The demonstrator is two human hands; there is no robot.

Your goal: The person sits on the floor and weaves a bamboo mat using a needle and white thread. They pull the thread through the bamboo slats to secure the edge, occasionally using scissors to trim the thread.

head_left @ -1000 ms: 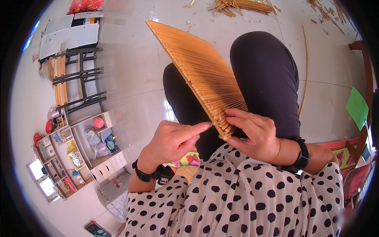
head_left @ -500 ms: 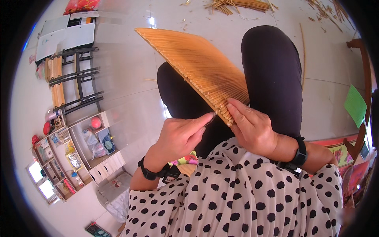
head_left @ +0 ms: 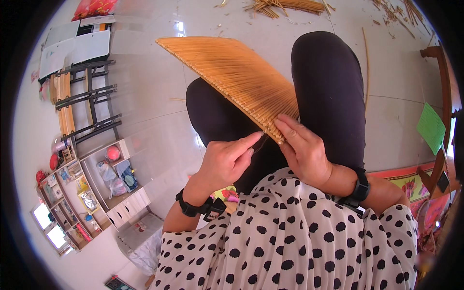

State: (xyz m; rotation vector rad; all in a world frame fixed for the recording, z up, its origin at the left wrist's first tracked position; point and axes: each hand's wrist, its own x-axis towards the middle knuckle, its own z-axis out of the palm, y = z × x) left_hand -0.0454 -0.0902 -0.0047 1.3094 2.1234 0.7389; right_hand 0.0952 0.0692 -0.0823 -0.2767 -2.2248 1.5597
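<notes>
The left hand (head_left: 226, 162) points its index finger toward the right hand (head_left: 307, 153), whose thumb and fingers pinch.

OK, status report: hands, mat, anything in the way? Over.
Right hand gripping mat by near end. Left hand at its edge. Nothing visibly blocking.

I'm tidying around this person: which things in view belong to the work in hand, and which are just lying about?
In the work:
- stalk panel, gripped by the right hand, left hand at its edge
- stalk bundle on the floor, probably

Apparently unrelated:
- pink ball
- green sheet
- red bag
</notes>
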